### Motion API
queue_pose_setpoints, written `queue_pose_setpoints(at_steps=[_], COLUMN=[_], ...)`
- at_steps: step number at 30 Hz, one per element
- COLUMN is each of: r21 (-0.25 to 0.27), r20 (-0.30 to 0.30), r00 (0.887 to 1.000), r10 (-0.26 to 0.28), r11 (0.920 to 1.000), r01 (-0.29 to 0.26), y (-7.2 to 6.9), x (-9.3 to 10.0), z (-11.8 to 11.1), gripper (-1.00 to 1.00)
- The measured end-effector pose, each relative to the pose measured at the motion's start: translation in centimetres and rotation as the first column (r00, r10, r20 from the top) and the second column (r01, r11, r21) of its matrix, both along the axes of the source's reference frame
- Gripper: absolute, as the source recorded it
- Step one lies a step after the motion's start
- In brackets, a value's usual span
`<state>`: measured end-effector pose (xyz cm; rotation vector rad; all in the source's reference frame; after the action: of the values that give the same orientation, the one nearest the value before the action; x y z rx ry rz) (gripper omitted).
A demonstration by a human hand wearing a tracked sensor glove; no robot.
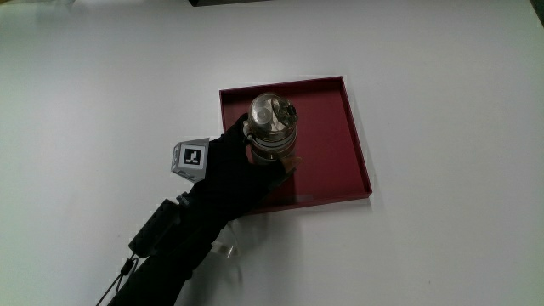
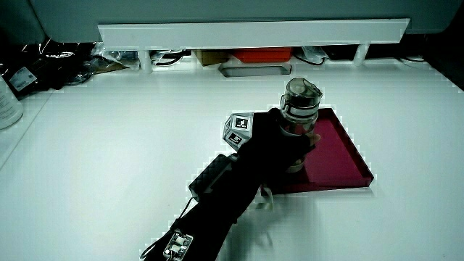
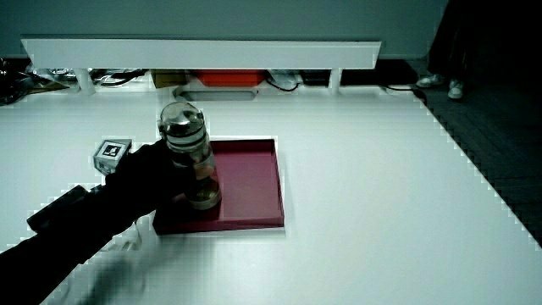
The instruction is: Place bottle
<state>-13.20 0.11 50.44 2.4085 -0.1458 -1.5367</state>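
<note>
Bottle [image 1: 272,127], a clear one with a rounded transparent cap and something pale inside, stands upright over the dark red tray [image 1: 336,127], in the part of the tray nearest the hand's forearm. In a side view [image 3: 190,157] its base sits at or very close to the tray floor; whether it rests there or hangs a hair above cannot be told. The hand [image 1: 229,174] wraps the bottle's lower body from the person's side, fingers [image 1: 285,161] curled round it in a firm grasp, the patterned cube [image 1: 191,160] on its back turned upward. The bottle's long axis runs vertical, straight up out of the grip, so the cap rises clear above the glove in both side views. My judgement: the placing is nearly complete, and what remains is to settle the base flat and loosen the grip without tipping the bottle.
</note>
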Motion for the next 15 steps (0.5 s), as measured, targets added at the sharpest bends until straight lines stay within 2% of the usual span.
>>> queue_pose_setpoints(at_steps=[5,10,12,14,15], r21=[-0.013,-0.033,-0.046,-0.044,-0.039], r20=[-0.008,-0.031,-0.004,-0.062,-0.050], r00=[1.000,0.999,1.000,0.997,0.997], r10=[0.001,0.011,0.026,0.042,0.052], r11=[0.9999,0.9994,0.9986,0.9980,0.9978], r01=[-0.001,-0.012,-0.026,-0.045,-0.054], y=[-0.04,-0.04,-0.04,-0.05,-0.05], x=[-0.03,-0.11,-0.22,-0.44,-0.71], z=[0.07,0.21,0.01,-0.27,-0.35], gripper=[0.00,-0.29,-0.41,-0.53,-0.59])
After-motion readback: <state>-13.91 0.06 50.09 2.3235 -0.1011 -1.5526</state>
